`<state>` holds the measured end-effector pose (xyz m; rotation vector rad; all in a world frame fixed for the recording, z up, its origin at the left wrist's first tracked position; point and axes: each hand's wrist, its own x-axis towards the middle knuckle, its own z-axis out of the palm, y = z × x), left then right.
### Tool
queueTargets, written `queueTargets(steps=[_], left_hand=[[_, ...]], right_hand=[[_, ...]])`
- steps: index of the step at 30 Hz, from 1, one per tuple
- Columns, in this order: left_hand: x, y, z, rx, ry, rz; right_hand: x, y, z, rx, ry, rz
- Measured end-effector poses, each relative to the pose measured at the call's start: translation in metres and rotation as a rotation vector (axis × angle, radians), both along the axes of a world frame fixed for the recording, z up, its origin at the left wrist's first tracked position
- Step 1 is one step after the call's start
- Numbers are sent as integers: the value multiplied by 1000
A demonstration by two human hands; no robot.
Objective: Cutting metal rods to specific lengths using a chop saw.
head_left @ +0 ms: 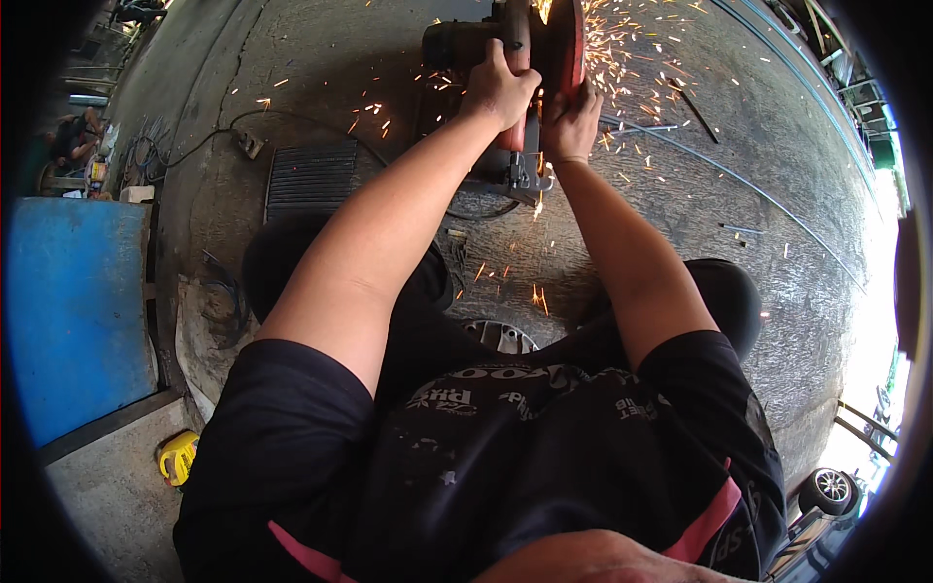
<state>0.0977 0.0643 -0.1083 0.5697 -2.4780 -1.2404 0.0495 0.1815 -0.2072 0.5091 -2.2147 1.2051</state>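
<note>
A cut-off saw with a red blade guard (575, 53) stands on the concrete floor in front of me, at the top of the view. Orange sparks (607, 39) spray from around its blade, mostly to the right. My left hand (498, 89) is closed around the saw's reddish handle (518, 58), thumb pointing forward. Beside it, my right hand (571, 126) has its fingers bent at the lower edge of the guard. What those fingers grip is hidden from me. Below the hands sits the saw's metal clamp (528, 173).
Left of the saw lie a dark ribbed metal piece (309, 178) and a black cable with a plug (249, 146). Thin metal rods (719, 167) lie on the right. A blue panel (78, 311), a yellow tape measure (178, 458) and another person (78, 136) are at left.
</note>
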Motion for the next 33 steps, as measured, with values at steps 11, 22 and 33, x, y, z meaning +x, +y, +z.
queueTargets(steps=[11, 22, 33], left_hand=[[-1, -1, -5, -51, 39, -4], [0, -1, -7, -24, 78, -20], [-1, -3, -12, 2, 35, 8]], right_hand=[[-1, 0, -3, 1, 5, 16], [2, 2, -2, 8, -29, 30], [4, 2, -1, 26, -62, 40]])
